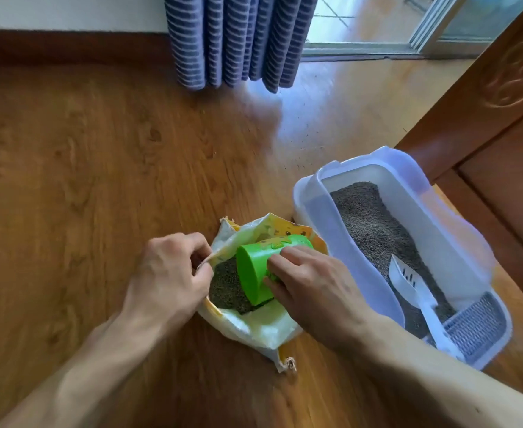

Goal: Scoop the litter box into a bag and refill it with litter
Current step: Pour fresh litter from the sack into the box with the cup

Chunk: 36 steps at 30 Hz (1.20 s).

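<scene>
The left hand [164,273] pinches the bag [254,329] rim, likely to keep its mouth open. The right hand [312,288] wraps its grip on a green cup [254,273], tipped into the litter [226,288]. The box [346,242] sits just right on the floor, scoop [408,282] inside.

Both forearms are showing bare, with no sleeves reaching into view. The left hand [164,273] and right hand [312,288] are wearing no gloves or rings.
</scene>
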Each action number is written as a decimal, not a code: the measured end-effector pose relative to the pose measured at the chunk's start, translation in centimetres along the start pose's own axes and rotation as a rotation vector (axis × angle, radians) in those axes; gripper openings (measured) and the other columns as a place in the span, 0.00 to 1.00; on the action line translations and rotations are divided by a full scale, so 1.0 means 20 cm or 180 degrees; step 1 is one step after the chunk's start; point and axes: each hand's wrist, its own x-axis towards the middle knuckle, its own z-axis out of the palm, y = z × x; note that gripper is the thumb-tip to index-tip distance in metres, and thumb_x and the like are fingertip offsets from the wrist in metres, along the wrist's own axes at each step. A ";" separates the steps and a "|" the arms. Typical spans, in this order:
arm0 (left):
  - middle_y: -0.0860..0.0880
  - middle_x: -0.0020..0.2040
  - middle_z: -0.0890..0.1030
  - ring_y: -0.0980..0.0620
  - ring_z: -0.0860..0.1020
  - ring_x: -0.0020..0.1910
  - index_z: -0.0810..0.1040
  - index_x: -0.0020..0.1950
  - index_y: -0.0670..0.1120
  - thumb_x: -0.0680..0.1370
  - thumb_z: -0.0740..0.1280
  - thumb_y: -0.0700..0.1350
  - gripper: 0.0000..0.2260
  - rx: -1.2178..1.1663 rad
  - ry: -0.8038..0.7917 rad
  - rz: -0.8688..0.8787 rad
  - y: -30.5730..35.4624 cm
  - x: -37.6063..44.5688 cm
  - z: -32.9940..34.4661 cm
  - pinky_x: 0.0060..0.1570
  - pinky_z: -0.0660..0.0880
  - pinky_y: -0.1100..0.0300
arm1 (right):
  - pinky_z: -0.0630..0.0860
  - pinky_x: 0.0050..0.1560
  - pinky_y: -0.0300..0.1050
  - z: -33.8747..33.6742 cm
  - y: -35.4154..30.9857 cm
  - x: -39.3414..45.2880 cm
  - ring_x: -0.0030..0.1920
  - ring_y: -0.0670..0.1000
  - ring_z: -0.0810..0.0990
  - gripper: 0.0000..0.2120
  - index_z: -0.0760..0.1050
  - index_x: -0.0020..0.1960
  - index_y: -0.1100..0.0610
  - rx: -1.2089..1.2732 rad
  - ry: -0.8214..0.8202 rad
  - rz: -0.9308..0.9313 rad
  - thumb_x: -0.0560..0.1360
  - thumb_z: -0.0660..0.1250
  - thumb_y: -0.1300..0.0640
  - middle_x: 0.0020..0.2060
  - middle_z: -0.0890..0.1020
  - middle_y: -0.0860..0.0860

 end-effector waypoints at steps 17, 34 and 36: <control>0.54 0.36 0.78 0.56 0.76 0.35 0.81 0.39 0.50 0.74 0.71 0.41 0.05 -0.0225 0.0019 0.0096 -0.03 0.03 0.01 0.35 0.76 0.55 | 0.63 0.36 0.50 0.26 -0.18 0.18 0.34 0.56 0.71 0.14 0.71 0.44 0.56 -0.0800 -0.1132 0.0170 0.75 0.47 0.62 0.35 0.77 0.55; 0.54 0.34 0.78 0.57 0.76 0.33 0.80 0.37 0.52 0.73 0.72 0.40 0.08 -0.0337 -0.0016 0.0025 -0.07 0.02 0.01 0.31 0.71 0.65 | 0.69 0.40 0.48 0.20 -0.15 0.16 0.45 0.53 0.73 0.02 0.72 0.47 0.53 -0.0023 -0.1019 0.0161 0.78 0.63 0.55 0.40 0.77 0.51; 0.55 0.35 0.78 0.57 0.76 0.32 0.80 0.37 0.53 0.73 0.72 0.41 0.08 -0.0319 -0.0035 0.0044 -0.06 0.02 0.01 0.30 0.70 0.66 | 0.73 0.45 0.48 0.23 -0.15 0.17 0.46 0.54 0.74 0.02 0.72 0.49 0.55 0.0217 -0.1038 0.0303 0.79 0.61 0.57 0.43 0.78 0.52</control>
